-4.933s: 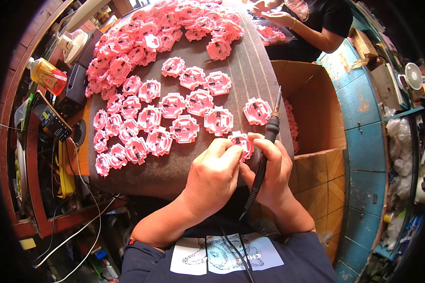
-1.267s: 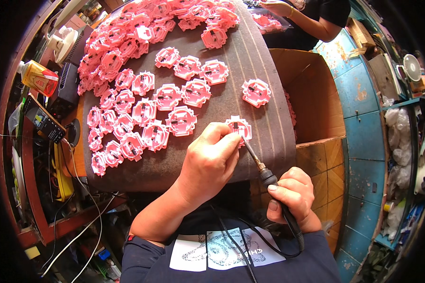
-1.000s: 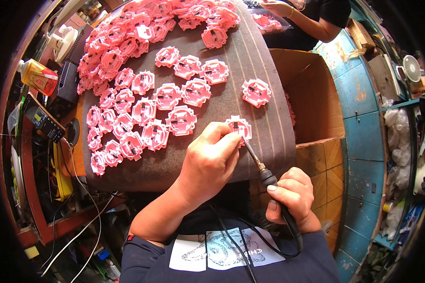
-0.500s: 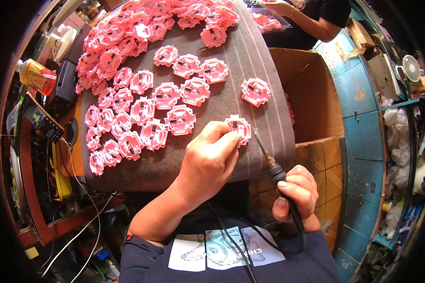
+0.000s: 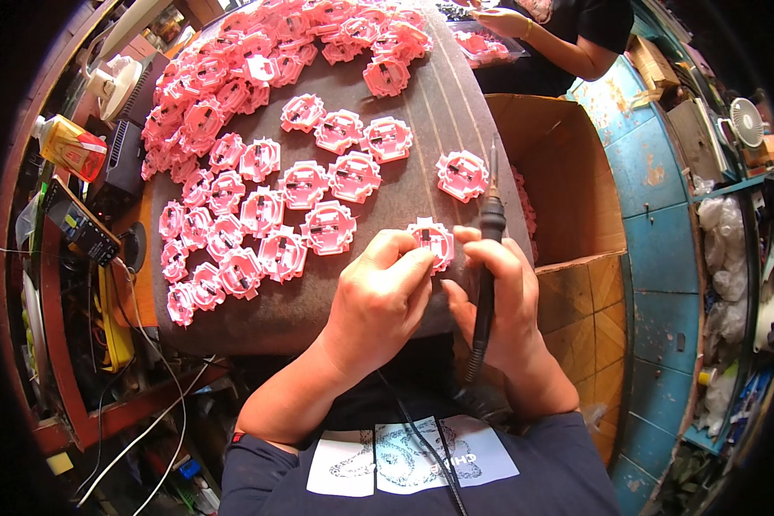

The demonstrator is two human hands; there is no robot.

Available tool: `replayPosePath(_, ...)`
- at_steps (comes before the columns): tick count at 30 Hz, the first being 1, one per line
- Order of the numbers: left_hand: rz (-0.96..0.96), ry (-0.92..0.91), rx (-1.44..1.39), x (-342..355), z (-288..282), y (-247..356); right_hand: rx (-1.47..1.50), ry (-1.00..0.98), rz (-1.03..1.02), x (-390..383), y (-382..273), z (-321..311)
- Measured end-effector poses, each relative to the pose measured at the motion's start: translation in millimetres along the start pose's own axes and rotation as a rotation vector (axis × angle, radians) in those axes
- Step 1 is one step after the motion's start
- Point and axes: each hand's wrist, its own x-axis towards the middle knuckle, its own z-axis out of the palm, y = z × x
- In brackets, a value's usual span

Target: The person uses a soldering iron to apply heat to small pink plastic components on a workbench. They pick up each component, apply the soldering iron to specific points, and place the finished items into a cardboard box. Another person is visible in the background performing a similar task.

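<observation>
Head view shows two bare hands near the front edge of the desk (image 5: 445, 112), close to its front right corner. The left hand (image 5: 371, 288) pinches one pink part (image 5: 435, 242) between thumb and finger, at the part's left side. So the pink part sits in the gap between the two hands — touching the left one, and just beside the fingertips of the right one.

The right hand (image 5: 514, 311) has a soldering iron (image 5: 492, 220) tucked in it, with the black handle lying across the fingers. The thin tip points up toward the far edge, away from the pink part. The right thumb and first finger are spread apart, with nothing seen between them.

One loose pink part (image 5: 462, 176) lies a bit farther back, near the right edge, just beside the iron. Rows of pink parts (image 5: 304, 185) run from the middle to the front left corner. A big pink heap (image 5: 232, 73) fills the far left corner — it spreads along the far edge too. A cardboard box (image 5: 572, 172) stands just beside the right edge.
</observation>
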Motion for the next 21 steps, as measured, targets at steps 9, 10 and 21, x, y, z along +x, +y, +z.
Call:
replayPosePath(9, 0.004, 0.009, -0.026, 0, 1, -2, -0.054, -0.069, -0.007, 15, 4, 6)
replayPosePath(10, 0.003, 0.012, -0.032, 0, 2, -2, -0.051, -0.065, -0.012, 15, 4, 6)
replayPosePath(21, -0.016, 0.009, -0.03, -1, 2, -2, -0.042, -0.024, -0.024, 10, 8, 9)
